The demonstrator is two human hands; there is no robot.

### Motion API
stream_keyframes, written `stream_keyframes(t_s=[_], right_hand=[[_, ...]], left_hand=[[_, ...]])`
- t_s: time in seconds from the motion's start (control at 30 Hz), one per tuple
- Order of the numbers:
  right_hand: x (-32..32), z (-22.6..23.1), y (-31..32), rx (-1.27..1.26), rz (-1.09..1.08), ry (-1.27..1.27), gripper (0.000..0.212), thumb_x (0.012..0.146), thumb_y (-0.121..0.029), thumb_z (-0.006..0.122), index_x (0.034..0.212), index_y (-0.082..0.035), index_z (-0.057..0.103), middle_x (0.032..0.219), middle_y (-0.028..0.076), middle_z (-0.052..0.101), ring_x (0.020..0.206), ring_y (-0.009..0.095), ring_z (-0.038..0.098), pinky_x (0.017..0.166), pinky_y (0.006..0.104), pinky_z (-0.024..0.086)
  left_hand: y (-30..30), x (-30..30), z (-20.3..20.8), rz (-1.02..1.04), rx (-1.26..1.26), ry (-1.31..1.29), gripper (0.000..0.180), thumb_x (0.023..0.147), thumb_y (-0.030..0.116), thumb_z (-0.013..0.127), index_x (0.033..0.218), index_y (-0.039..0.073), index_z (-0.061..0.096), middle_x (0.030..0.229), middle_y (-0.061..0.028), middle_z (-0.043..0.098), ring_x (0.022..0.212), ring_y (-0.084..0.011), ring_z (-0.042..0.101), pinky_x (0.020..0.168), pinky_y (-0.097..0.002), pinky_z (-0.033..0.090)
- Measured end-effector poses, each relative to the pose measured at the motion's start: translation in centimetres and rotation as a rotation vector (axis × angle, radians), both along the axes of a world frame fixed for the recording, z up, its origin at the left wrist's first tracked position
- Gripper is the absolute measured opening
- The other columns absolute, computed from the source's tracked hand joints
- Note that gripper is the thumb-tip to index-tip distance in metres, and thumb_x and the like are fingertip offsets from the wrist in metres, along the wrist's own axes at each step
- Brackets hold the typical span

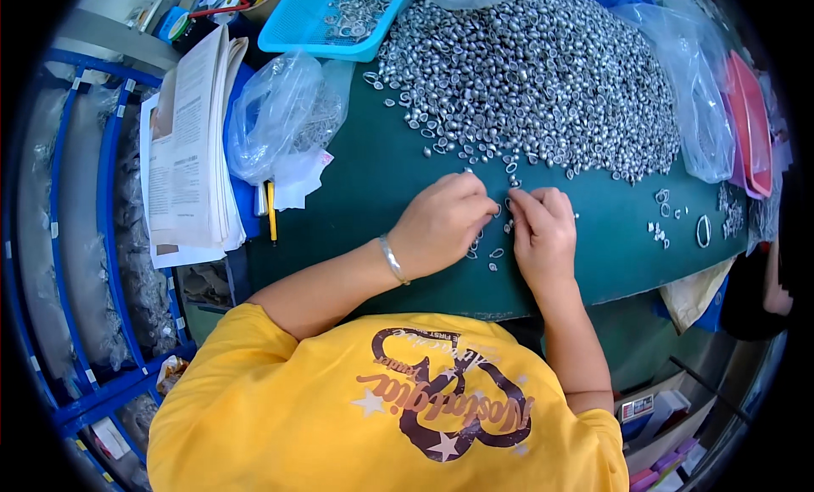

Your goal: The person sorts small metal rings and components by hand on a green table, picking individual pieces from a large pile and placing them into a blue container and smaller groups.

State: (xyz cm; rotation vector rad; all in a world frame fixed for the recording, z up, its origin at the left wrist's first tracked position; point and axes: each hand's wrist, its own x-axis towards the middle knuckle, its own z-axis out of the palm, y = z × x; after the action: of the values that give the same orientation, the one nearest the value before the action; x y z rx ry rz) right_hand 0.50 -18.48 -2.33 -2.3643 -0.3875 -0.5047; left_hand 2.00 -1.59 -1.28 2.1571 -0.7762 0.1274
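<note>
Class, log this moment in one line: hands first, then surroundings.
left hand: hold unclear; right hand: close by, hold unclear; surface: green table; ahead: heap of small metal pieces; left of heap: blue tray

Any piece between the fingertips of the left hand (443, 225) is being hidden by its curled fingers. The metal piece (514, 182) by the fingertips of the right hand (544, 237) is being shown too small for its details to be told. The turquoise basket (318, 51) is being cut off by the upper edge, the yellow shirt (254, 416) by the lower. The contents of the clear plastic bag (271, 110) are being obscured by its film.
</note>
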Motion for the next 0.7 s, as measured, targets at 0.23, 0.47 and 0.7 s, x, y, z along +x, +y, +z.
stream_keyframes(t_s=[0.23,0.47,0.7], right_hand=[[-0.5,0.1,-0.6,-0.04,0.003,0.015,0.017,0.065,0.0,0.062,0.081,-0.004,0.061,0.074,0.007,0.053,0.071,0.026,0.049,0.064,0.0351,0.037],[-1.9,0.9,-2.0,1.351,-0.012,0.809,0.005,0.081,0.0,0.055,0.085,0.003,0.055,0.078,0.009,0.059,0.063,0.012,0.057,0.059,0.0226,0.05],[-2.8,0.0,-2.5,1.839,0.256,0.932,0.01,0.081,0.002,0.05,0.091,0.0,0.053,0.086,0.013,0.057,0.075,0.017,0.058,0.064,0.0283,0.052]], left_hand=[[-1.6,1.0,-0.6,0.001,0.205,-0.035,0.017,0.065,0.003,0.064,0.081,0.005,0.058,0.076,-0.0067,0.051,0.073,-0.0261,0.05,0.065,-0.035,0.04],[-1.7,0.4,0.5,0.02,-0.352,0.656,0.012,0.075,0.001,0.062,0.087,0.0,0.06,0.078,-0.0043,0.061,0.069,-0.0088,0.059,0.06,-0.0202,0.047],[-1.2,0.1,0.7,-0.037,-0.88,1.37,0.009,0.079,-0.002,0.055,0.088,-0.003,0.056,0.08,-0.0083,0.06,0.071,-0.0148,0.062,0.065,-0.0226,0.051]])
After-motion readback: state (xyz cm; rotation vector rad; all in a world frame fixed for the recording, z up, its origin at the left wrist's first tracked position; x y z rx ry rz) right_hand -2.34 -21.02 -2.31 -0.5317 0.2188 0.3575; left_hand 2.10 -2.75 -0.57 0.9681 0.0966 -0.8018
